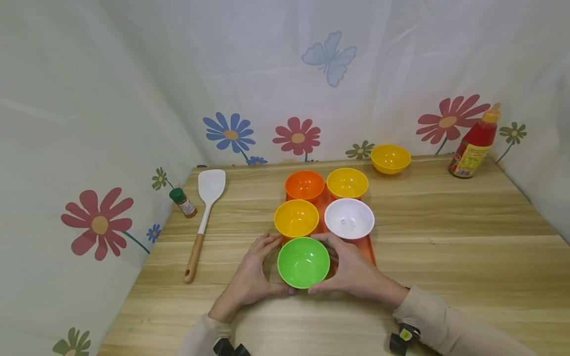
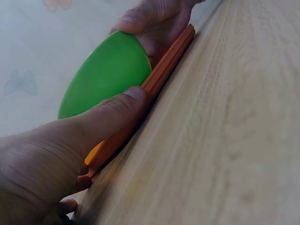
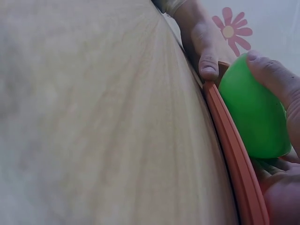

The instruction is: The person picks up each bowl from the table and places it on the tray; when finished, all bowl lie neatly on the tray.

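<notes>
A green bowl sits at the front of an orange-red tray. My right hand grips this bowl from the right, its thumb on the near rim and its fingers around the far side. At the tray's front left corner, my left hand holds the tray; the left wrist view shows the thumb against its front edge and fingertips by its side. Behind the green bowl on the tray stand a yellow bowl, a white bowl, an orange bowl and another yellow bowl.
A further yellow bowl stands off the tray at the table's back edge. To its right is a red sauce bottle. On the left lie a white spatula with a wooden handle and a small green-capped jar. Flowered curtains border the table.
</notes>
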